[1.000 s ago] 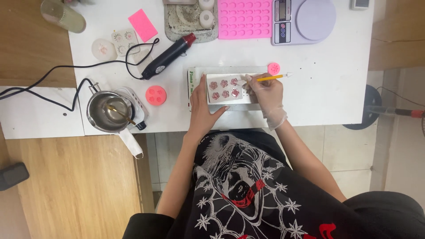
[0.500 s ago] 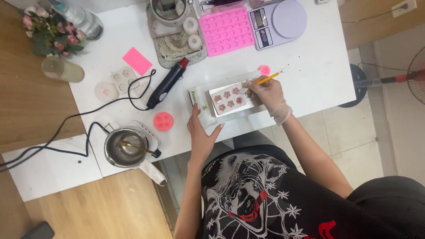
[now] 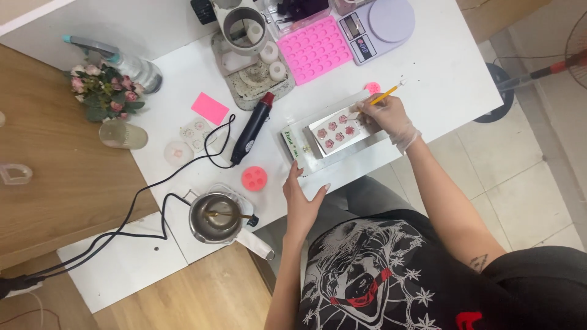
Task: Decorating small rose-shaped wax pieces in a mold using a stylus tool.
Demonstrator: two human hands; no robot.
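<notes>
My right hand (image 3: 384, 115), in a thin clear glove, holds a yellow pencil-like tool (image 3: 385, 94) with its tip at a small white tray (image 3: 337, 131) of several pink flower-shaped pieces. The tray rests on a long metal box (image 3: 306, 154) near the white table's front edge. My left hand (image 3: 301, 195) lies bare and flat at the table edge just below the box, fingers spread, holding nothing.
On the white table (image 3: 440, 73): a black heat gun (image 3: 254, 128) with cord, a coral round mould (image 3: 254, 178), a metal pot (image 3: 214, 218), a pink silicone mould (image 3: 315, 49), a lilac scale (image 3: 379, 21), a pink card (image 3: 210, 108), flowers (image 3: 104, 91). A fan (image 3: 550, 55) stands right.
My left hand has slid off the metal box down to the table edge. The view has swung, showing more of the table's left side. My right hand stays on the tool at the tray.
</notes>
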